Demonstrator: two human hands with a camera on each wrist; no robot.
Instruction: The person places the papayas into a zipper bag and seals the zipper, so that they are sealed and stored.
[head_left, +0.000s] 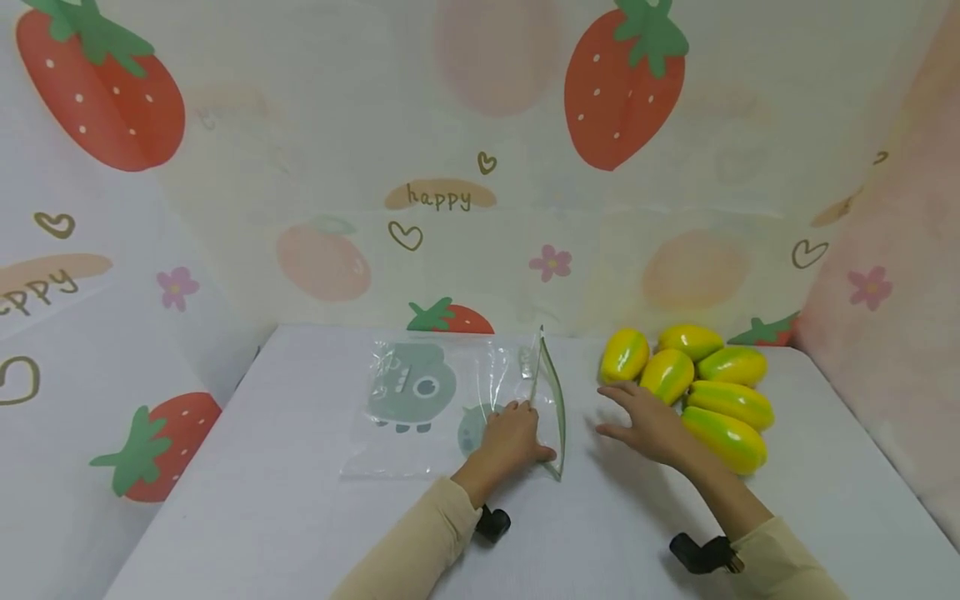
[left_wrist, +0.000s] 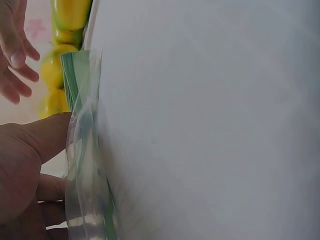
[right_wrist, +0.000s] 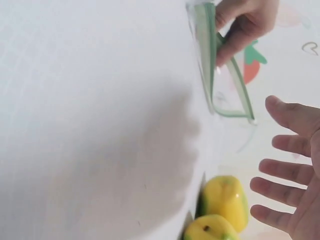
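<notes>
A clear zip bag (head_left: 491,375) with a green-edged mouth (head_left: 557,383) and printed green cartoon creatures lies on the table, its mouth gaping to the right. My left hand (head_left: 510,437) rests on the bag beside that mouth, thumb and fingers fairly straight against the plastic (left_wrist: 85,175). Over the table between bag and fruit, my right hand (head_left: 648,423) hovers with spread fingers and holds nothing, as the right wrist view also shows. Beside it lie several glossy yellow-green fruits (head_left: 726,437), papaya-like in shape; the right wrist view catches two, one a yellow fruit (right_wrist: 225,202).
The white table (head_left: 300,533) is backed by a wall sheet (head_left: 330,158) printed with strawberries, hearts and flowers. Black camera mounts sit under both wrists, the left mount (head_left: 492,525) and the right mount (head_left: 701,552).
</notes>
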